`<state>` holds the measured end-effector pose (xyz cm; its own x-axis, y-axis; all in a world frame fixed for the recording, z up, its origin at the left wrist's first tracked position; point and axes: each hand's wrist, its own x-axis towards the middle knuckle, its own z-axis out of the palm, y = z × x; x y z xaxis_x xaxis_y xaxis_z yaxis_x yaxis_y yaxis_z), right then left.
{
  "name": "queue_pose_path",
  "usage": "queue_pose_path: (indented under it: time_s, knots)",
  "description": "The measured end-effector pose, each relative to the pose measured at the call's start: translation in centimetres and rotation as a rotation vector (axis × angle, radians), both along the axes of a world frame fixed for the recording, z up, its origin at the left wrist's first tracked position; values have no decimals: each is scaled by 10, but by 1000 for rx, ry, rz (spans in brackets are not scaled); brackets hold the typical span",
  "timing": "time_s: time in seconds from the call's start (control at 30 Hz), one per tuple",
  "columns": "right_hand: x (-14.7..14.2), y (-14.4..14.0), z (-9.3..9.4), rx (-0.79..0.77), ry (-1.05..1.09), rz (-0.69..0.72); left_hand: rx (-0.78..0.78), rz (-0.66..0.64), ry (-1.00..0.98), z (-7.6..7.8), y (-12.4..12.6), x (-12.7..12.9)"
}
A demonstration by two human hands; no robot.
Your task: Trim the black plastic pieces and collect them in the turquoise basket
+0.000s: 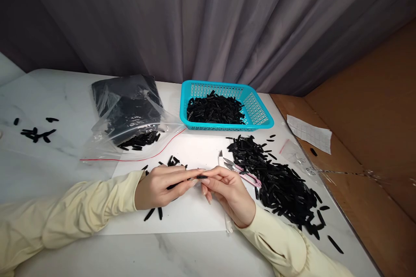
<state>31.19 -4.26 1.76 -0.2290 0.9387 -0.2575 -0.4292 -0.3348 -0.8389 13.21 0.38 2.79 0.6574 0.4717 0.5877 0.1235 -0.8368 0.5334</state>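
Over a white sheet of paper (198,220) my two hands meet, fingertips close together. Between them is a small, slim black strip (200,177); its exact kind does not show. My left hand (167,185) is closed on it, with another dark piece partly visible under its fingers. My right hand (227,190) pinches the strip's other end with thumb and forefinger. Loose black strips (154,214) lie on the paper around my left hand. Just right of my right hand are pink-handled thread snips (250,178), beside a large heap of black strips (286,190).
A blue plastic basket (264,119) holding black strips stands at the back. Left of it lies a clear zip bag (107,145) with black sheet material and strips. Several strips (35,134) are at far left. A cardboard wall (373,108) and crumpled paper (308,133) are at right.
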Motion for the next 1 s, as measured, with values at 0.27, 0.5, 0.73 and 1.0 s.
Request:
queue_pose_path:
  time_s: [0.27,0.5,0.73,1.0]
  knots:
    - [0,0,5,21,33,49,110,50,18,-6,0,1]
    - [1,0,2,23,26,47,108,61,17,-10,-1,1]
    - [2,-1,3,6,22,52,65,32,10,-10,-1,0]
    - [7,1,11,102,-101,-39,-160,35,-78,-5,1,0]
